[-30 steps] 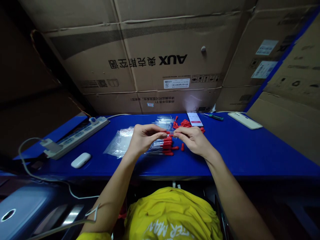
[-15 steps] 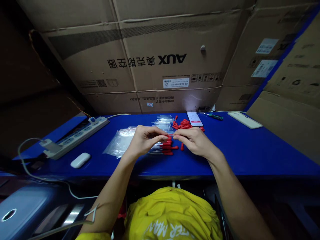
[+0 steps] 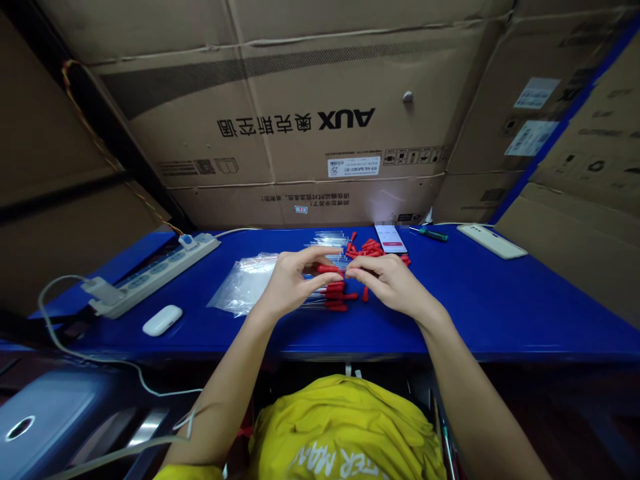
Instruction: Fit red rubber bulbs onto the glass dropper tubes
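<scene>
My left hand (image 3: 289,283) has its thumb and forefinger around a red rubber bulb (image 3: 327,269), the forefinger raised a little above it. Close on its right, my right hand (image 3: 387,277) pinches what looks like a thin clear glass tube meeting the bulb; fingertips hide most of it. Under and beside the hands lie several droppers with red bulbs (image 3: 336,297) on clear tubes. Loose glass tubes (image 3: 327,240) are piled behind my left hand. A heap of loose red bulbs (image 3: 369,249) sits behind my right hand.
Clear plastic bags (image 3: 245,287) lie left of the hands on the blue table (image 3: 480,307). A white earbud case (image 3: 163,321) and a power strip (image 3: 155,273) are farther left. A lit phone (image 3: 390,238), a screwdriver (image 3: 431,233) and a pale phone (image 3: 491,241) lie toward the back.
My left forefinger has lifted away from the thumb, and a red bulb now shows between them. My right hand keeps its pinch in nearly the same place.
</scene>
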The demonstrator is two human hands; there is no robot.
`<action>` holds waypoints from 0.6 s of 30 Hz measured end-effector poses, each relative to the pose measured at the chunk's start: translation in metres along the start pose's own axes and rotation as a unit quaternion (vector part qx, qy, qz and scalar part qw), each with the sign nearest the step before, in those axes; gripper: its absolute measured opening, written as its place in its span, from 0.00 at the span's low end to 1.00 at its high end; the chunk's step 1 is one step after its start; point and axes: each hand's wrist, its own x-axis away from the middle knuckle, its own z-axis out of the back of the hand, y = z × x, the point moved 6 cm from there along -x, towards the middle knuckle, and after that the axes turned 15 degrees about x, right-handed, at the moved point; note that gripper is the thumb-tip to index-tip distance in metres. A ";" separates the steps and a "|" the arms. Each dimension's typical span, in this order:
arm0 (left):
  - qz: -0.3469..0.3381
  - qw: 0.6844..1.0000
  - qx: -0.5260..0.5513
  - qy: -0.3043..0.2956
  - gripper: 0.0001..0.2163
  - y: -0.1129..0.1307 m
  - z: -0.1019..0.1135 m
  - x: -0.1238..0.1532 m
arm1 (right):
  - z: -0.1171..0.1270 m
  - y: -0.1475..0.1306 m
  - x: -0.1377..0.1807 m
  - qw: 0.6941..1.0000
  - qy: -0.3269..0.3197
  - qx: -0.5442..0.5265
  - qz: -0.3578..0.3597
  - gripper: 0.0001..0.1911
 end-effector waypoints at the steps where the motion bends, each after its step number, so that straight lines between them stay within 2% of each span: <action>1: 0.019 1.000 0.003 0.002 0.17 -0.002 0.002 0.000 | 0.001 0.002 0.000 1.000 0.003 0.001 -0.009 0.13; 4: 0.069 0.997 0.020 0.002 0.13 -0.006 0.004 0.000 | 0.004 0.007 0.001 0.999 0.019 0.001 -0.031 0.12; 7: 0.102 0.991 0.084 0.014 0.12 -0.010 0.003 0.000 | 0.004 0.010 0.001 0.998 0.036 0.002 -0.041 0.10; 13: 0.094 0.986 0.123 0.067 0.11 -0.012 0.007 -0.001 | 0.001 0.014 -0.001 0.998 0.034 -0.001 -0.056 0.11; 18: 0.088 0.985 0.119 0.082 0.15 -0.013 0.010 -0.001 | 0.001 0.012 -0.002 0.999 0.026 -0.019 -0.042 0.15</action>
